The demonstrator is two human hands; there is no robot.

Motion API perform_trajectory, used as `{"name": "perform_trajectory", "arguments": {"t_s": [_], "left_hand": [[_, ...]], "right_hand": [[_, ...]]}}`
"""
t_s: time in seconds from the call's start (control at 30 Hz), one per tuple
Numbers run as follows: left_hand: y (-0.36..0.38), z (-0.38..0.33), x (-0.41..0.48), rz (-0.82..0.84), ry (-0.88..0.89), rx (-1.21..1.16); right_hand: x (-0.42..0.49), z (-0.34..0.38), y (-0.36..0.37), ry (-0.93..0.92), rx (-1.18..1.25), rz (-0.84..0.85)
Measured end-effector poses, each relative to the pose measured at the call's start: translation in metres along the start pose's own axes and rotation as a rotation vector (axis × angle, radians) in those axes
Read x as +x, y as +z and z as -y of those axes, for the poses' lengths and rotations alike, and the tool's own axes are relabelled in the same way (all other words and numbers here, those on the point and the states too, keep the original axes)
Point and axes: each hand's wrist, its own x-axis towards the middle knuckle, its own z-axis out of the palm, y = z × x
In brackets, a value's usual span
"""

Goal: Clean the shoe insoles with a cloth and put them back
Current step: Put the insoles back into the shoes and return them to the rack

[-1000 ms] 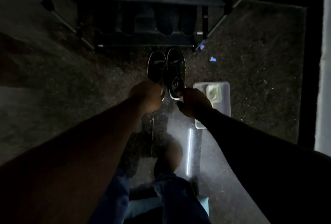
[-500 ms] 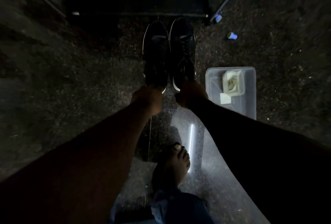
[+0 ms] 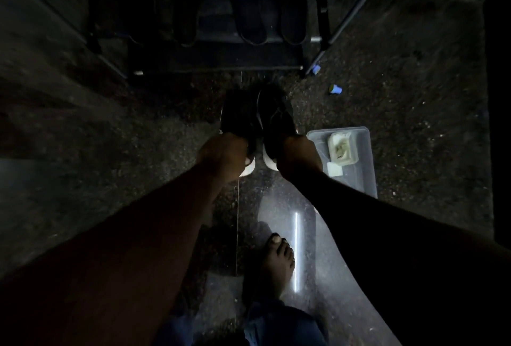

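- Dark speckled floor; clear box as reference.
- Heels of black shoes gripped, one each, by left hand and right hand, just left of box.
- Can't see insoles; suggest planting shoes flat beside box before pulling them.

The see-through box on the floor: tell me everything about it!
The see-through box looks like clear plastic, rectangular with rounded corners. It sits on the dark speckled floor, right of the right hand. A whitish square block and a small white piece show on or in it; which is unclear. The right forearm covers its near left corner.
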Motion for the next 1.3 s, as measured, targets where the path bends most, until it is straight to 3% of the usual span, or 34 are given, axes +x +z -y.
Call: {"name": "perform_trajectory", "arguments": {"t_s": [0.27,0.53,0.83,1.07,1.3], "left_hand": [[-0.136,-0.028,-0.100,0.027,0.048,0.008],[-0.310,-0.076,-0.236,-0.083,0.152,0.115],[-0.452,-0.092,-0.319,-0.271,0.231,0.224],[-0.489,-0.099,-0.293,-0.392,0.214,0.245],[-0.494,-0.112,-0.208,-0.423,0.077,0.285]], "right_hand": [[-0.117,0.031,-0.125,-0.016,-0.018,-0.035],[-0.262,0.073,-0.299,-0.002,-0.012,-0.104],[-0.357,0.126,-0.425,-0.083,-0.100,-0.232],[-0.324,0.141,-0.474,-0.140,-0.103,-0.290],[-0.215,0.136,-0.491,-0.263,-0.139,-0.343]]}}
